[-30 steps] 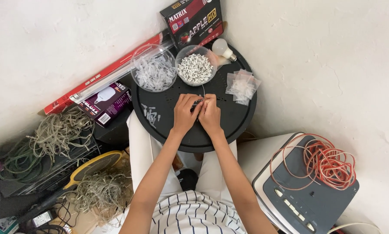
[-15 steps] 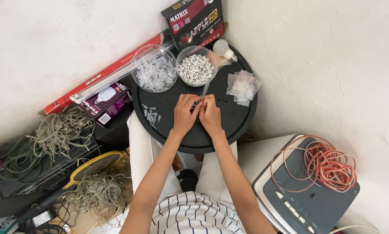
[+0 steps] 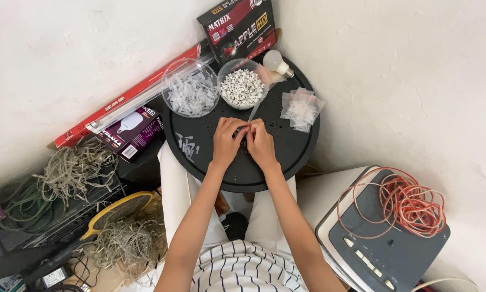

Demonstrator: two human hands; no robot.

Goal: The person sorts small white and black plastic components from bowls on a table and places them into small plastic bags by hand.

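- Since the earlier frame little has shifted: both hands stay pressed together at the middle of the round black counter [image 3: 286,157], and the clear strip between them has tilted only slightly.
- The left hand [image 3: 228,141] is curled, its fingertips pinching a small item that is too tiny to make out.
- The right hand [image 3: 260,145] is closed in the same way, fingertips meeting those of the left hand; the two hands touch.
- A thin clear plastic strip [image 3: 254,111] rises from the pinched fingertips toward the bowls, tilted to the right.
- Just beyond the hands stands a clear glass bowl of small white round pieces [image 3: 242,86].
- Beside it, to the left, a second clear glass bowl holds clear plastic strips [image 3: 190,91] (the two bowls nearly touch).
- To the right of the hands lies a small heap of little clear plastic bags [image 3: 301,108].
- A few loose pale pieces [image 3: 188,146] lie on the counter left of the left hand.
- A white light bulb [image 3: 276,62] rests at the far edge, near a dark red cardboard box [image 3: 237,27].
- Well apart, at lower right, a coil of orange-red wire [image 3: 405,203] lies on a grey-and-white appliance [image 3: 373,249].
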